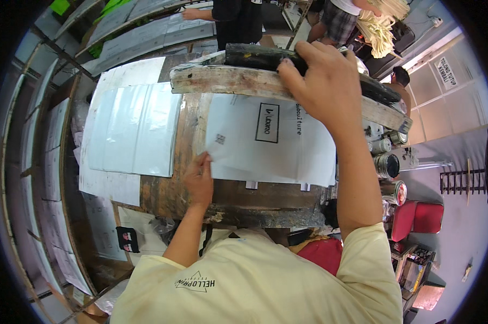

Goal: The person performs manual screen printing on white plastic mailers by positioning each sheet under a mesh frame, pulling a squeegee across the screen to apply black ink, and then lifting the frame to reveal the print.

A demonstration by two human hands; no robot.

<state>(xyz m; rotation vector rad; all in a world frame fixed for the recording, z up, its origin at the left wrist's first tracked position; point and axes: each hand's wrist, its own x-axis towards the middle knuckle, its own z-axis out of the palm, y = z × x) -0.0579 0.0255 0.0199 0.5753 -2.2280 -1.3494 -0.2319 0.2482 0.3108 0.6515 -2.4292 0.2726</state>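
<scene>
A printed white plastic bag (238, 154) lies on the worn wooden table, with a dark boxed mark and lettering on it. My left hand (199, 182) is closed in a pinch on the bag's left edge, beside a small square printed code. Above the bag's far side, a wooden screen-printing frame (228, 81) is tilted up, its near bar toward me. My right hand (328, 81) grips the dark squeegee (260, 58) along the frame, fingers wrapped over the top; the fingertips' hold on the far side is hidden.
A stack of blank white plastic bags (133, 129) lies on the table's left. Shelving racks (60, 162) with white sheets stand left and behind. Several cans (386, 165) line the right side, near a red chair (417, 220). Other people (236, 24) stand beyond the table.
</scene>
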